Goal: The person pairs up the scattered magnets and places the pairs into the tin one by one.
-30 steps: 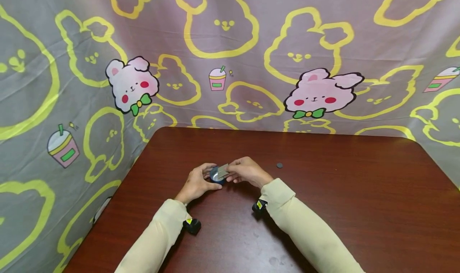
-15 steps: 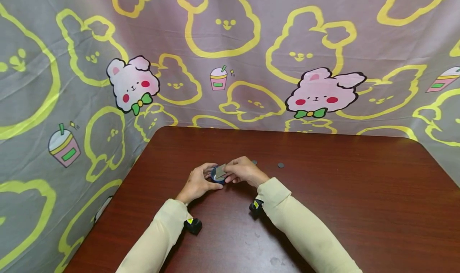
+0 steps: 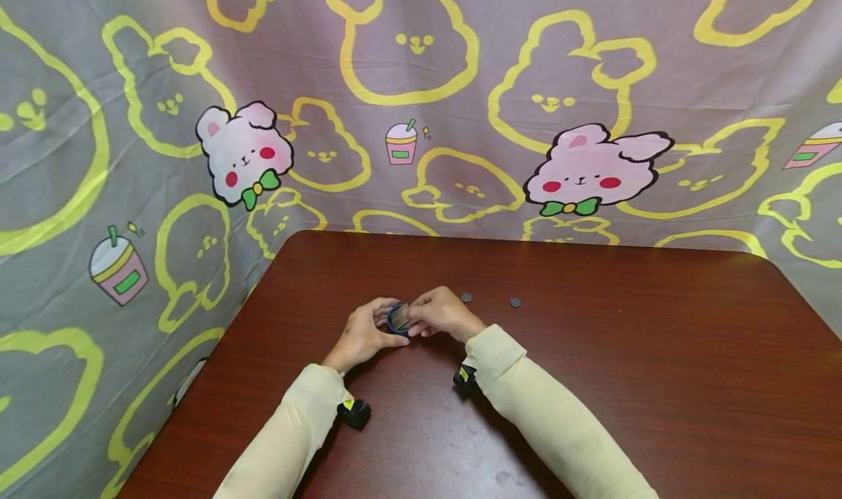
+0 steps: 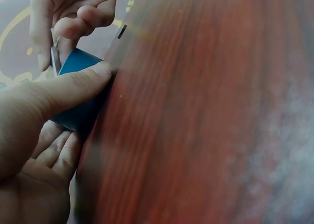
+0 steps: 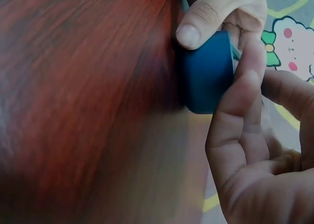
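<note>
My left hand [image 3: 358,331] grips a small round blue container [image 5: 206,77], thumb on one side and fingers round the other. The container stands on the table with its mouth up. From the right, my right hand [image 3: 444,313] pinches a thin, flat greyish piece [image 3: 402,315] whose lower part is inside the container. In the left wrist view the piece shows edge-on as a narrow strip [image 4: 55,60] at the container's rim. Some right fingers rest near the container's side in the right wrist view. What lies at the container's bottom is hidden.
Two small dark discs, a nearer one [image 3: 466,297] just behind the right hand and another disc [image 3: 515,302] farther right, lie flat on the brown wooden table [image 3: 631,367]. A patterned cloth [image 3: 460,68] hangs behind the table and on its left.
My right hand has shifted slightly left, and the flat piece has sunk lower into the container. The disc behind that hand has come into view. My left hand holds still.
</note>
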{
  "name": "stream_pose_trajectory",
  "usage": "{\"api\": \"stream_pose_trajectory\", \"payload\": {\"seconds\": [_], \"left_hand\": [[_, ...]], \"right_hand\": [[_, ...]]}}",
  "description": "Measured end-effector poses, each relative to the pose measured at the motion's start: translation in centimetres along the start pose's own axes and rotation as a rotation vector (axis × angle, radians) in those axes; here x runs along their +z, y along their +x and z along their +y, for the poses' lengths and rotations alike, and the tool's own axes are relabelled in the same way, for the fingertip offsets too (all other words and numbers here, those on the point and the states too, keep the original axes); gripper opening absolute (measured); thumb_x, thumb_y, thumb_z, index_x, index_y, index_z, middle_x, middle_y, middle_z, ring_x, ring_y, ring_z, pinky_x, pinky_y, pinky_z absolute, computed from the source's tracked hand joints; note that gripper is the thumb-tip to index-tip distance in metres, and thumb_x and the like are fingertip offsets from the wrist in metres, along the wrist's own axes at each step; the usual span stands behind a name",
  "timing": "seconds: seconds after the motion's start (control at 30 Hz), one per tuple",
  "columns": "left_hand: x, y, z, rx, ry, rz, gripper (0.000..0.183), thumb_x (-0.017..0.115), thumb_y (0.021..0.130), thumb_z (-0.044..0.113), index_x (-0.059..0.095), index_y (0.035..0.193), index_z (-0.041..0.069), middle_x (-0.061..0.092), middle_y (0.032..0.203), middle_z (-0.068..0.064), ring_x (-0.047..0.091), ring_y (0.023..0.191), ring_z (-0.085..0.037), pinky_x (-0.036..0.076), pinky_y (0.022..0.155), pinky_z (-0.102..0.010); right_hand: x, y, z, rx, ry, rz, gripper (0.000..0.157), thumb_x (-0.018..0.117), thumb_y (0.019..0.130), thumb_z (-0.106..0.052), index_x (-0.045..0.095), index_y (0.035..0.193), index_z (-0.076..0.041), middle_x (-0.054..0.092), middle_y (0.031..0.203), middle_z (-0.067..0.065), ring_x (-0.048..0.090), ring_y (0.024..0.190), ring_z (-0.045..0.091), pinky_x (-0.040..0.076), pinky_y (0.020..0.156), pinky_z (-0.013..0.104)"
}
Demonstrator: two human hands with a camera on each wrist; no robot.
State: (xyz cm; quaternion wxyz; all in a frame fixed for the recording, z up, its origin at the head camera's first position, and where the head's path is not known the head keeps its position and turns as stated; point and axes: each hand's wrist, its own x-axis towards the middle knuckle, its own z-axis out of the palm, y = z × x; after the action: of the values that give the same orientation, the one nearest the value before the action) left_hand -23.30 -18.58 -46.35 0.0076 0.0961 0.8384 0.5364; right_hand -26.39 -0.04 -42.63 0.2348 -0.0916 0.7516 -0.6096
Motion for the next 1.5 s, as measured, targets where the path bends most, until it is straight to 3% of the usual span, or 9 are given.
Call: {"api": "stream_pose_trajectory", "payload": {"seconds": [0.27, 0.53, 0.77, 1.03, 1.27, 1.5], "left_hand": [[0.0, 0.0, 0.0, -0.001, -0.002, 0.004, 0.069, 0.090, 0.065, -0.006, 0.061, 0.127, -0.002, 0.067, 0.124, -0.017, 0.065, 0.114, -0.029, 0.051, 0.098, -0.037], [-0.1, -0.1, 0.1, -0.008, -0.006, 0.003, 0.070, 0.091, 0.065, -0.005, 0.061, 0.127, -0.001, 0.067, 0.122, -0.017, 0.064, 0.114, -0.030, 0.051, 0.098, -0.038], [-0.2, -0.1, 0.2, -0.029, 0.032, 0.019, 0.070, 0.092, 0.065, -0.002, 0.061, 0.128, -0.001, 0.067, 0.123, -0.017, 0.064, 0.114, -0.031, 0.051, 0.098, -0.041], [0.1, 0.0, 0.3, -0.043, 0.024, 0.013, 0.070, 0.091, 0.066, -0.003, 0.060, 0.129, 0.000, 0.066, 0.124, -0.018, 0.064, 0.114, -0.031, 0.052, 0.098, -0.041], [0.1, 0.1, 0.4, -0.044, 0.029, 0.002, 0.072, 0.092, 0.066, 0.000, 0.060, 0.131, -0.001, 0.065, 0.126, -0.019, 0.063, 0.116, -0.032, 0.051, 0.099, -0.041], [-0.6, 0.5, 1.4, -0.033, 0.093, -0.043, 0.074, 0.092, 0.072, 0.016, 0.057, 0.135, -0.002, 0.062, 0.132, -0.014, 0.061, 0.119, -0.030, 0.050, 0.100, -0.043]], "right_hand": [[0.3, -0.2, -0.6, -0.004, -0.107, 0.156, 0.018, 0.078, 0.084, -0.005, 0.074, 0.096, 0.006, 0.071, 0.065, 0.010, 0.067, 0.053, 0.011, 0.056, 0.052, 0.023], [0.2, -0.4, -0.7, -0.045, -0.167, 0.226, 0.016, 0.082, 0.078, -0.004, 0.075, 0.091, 0.005, 0.070, 0.061, 0.007, 0.070, 0.055, 0.016, 0.058, 0.053, 0.027], [-0.5, -0.6, -0.9, -0.032, -0.164, 0.232, 0.022, 0.084, 0.079, -0.005, 0.074, 0.095, 0.006, 0.070, 0.063, 0.008, 0.072, 0.062, 0.022, 0.061, 0.059, 0.034], [-0.5, -0.7, -0.1, -0.063, -0.339, 0.228, 0.021, 0.086, 0.080, -0.015, 0.075, 0.087, 0.002, 0.067, 0.057, 0.004, 0.068, 0.053, 0.017, 0.056, 0.050, 0.027], [-0.8, -0.7, 0.4, -0.051, -0.319, 0.220, 0.021, 0.084, 0.081, -0.016, 0.075, 0.087, 0.001, 0.068, 0.058, 0.003, 0.068, 0.053, 0.017, 0.057, 0.050, 0.027], [-1.7, -1.0, 0.3, -0.046, -0.296, 0.222, 0.023, 0.084, 0.081, -0.017, 0.075, 0.090, 0.002, 0.069, 0.060, 0.005, 0.070, 0.057, 0.021, 0.059, 0.056, 0.032]]}}
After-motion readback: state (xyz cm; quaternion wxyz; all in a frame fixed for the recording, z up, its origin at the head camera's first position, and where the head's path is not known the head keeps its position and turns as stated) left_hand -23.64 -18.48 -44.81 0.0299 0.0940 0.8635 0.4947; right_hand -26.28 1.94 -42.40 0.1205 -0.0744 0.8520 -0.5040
